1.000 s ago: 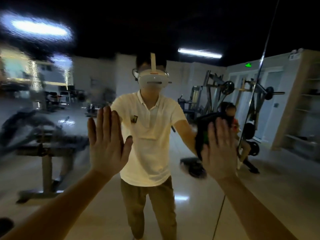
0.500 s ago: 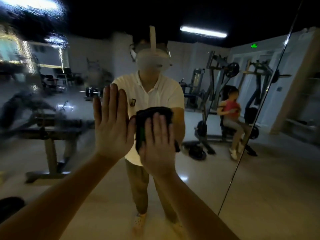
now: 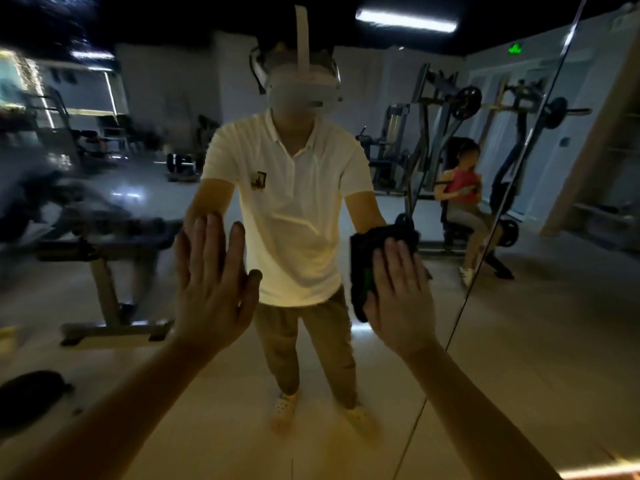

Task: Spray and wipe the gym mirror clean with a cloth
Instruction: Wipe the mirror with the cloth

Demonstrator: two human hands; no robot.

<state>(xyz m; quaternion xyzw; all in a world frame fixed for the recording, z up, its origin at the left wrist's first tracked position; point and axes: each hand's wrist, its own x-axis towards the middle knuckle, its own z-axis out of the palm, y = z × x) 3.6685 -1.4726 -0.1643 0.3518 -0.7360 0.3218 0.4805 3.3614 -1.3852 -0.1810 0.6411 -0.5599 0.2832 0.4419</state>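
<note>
The right hand (image 3: pixel 401 296) lay flat with its fingers straight, pressing the dark cloth (image 3: pixel 365 261) against the mirror (image 3: pixel 104 358). Half a second before, hand and cloth had been close beside the left hand; now they were well apart from it, near the seam (image 3: pixel 479 278) between the mirror panels. A second before, the cloth had been out on that same side. So, as I judged it, the wiping ran side to side across the middle of the glass, and this was the outer end of a stroke.

The left hand (image 3: pixel 211 289) had not shifted. Its fingers were spread and straight, palm to the glass, holding nothing — most likely a brace against the push of the wiping arm.

Around the cloth the reflection looked sharp, while the far left of the mirror showed smeared, hazy shapes. That part probably still needed a pass. No spray bottle was in view, so spraying seemed to be done for this patch.
</note>
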